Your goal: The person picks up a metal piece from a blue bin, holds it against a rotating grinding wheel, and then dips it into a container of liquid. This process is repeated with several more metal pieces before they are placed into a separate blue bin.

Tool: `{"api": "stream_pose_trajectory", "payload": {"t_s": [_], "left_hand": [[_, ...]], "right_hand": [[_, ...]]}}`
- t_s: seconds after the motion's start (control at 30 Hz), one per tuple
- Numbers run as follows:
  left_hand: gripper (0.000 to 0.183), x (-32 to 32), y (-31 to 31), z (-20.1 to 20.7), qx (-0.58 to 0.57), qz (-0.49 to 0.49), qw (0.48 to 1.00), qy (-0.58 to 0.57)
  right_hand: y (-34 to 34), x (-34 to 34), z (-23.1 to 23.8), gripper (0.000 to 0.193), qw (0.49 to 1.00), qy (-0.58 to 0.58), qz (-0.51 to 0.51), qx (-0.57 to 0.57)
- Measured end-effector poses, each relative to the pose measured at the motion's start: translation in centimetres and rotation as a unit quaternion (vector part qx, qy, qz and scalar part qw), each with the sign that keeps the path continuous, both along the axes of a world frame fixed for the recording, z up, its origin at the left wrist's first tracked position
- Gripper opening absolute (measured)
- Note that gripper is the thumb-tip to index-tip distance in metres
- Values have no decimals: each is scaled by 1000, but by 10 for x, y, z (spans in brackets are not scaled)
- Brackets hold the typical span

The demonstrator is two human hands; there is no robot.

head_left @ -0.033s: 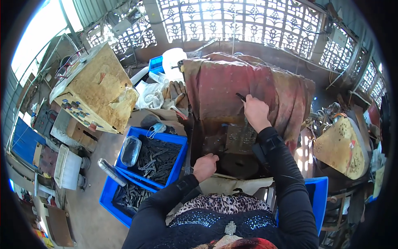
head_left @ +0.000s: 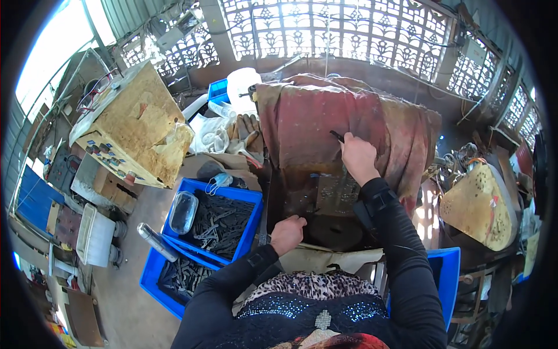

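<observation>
My right hand is closed round a short dark piece, whose end sticks out to the left past the fingers. It is raised in front of a stained reddish cloth draped over a box-like machine. Lower and to the left, my left hand has its fingers pinched together at the front of the machine's open trough. What it holds, if anything, is too small to make out. Inside the shadowed trough lies a dark round disc with a hole in its middle, beside a wet brown plate.
On my left, a blue bin holds many dark metal strips and a clear container. A second blue bin overlaps it, with a silver flask across its rim. Gloves lie behind. Another blue bin stands right.
</observation>
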State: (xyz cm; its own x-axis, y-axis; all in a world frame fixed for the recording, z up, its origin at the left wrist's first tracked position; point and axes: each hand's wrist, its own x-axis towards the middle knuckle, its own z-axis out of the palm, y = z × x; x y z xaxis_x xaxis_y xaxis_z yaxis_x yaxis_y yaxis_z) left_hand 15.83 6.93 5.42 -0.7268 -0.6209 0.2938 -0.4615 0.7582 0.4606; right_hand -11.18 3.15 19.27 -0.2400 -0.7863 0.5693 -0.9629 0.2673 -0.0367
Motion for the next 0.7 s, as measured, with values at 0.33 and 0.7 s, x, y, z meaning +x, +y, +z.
{"api": "stream_pose_trajectory", "payload": {"t_s": [0.33,0.7], "left_hand": [[12,-1,-1,0,-7,-1,1000,3],[11,-1,0,1,-2,-3,1000,6]], "right_hand": [[0,-4,-2,20,1000,6,22,-19],[-4,-4,-5,20,999,6,20,-25]]}}
